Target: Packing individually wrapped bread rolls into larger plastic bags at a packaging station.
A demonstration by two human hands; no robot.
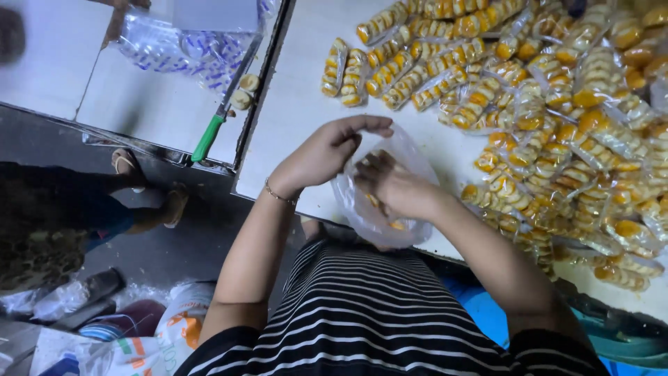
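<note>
Two bare hands meet at the near edge of the pale surface (292,111), around a thin clear plastic bag (410,157). The left hand (323,150) pinches the bag's mouth with curled fingers; the right hand (396,188) is pushed inside, its fingers closed, though on what I cannot tell. Limp and slippery, the film looks best gripped at the rim. Small yellow-and-white pieces lie inside. Just beside, sealed sleeves of yellow biscuits (557,111) lie heaped; they probably crush easily. A green-handled knife (209,136) lies well apart.
</note>
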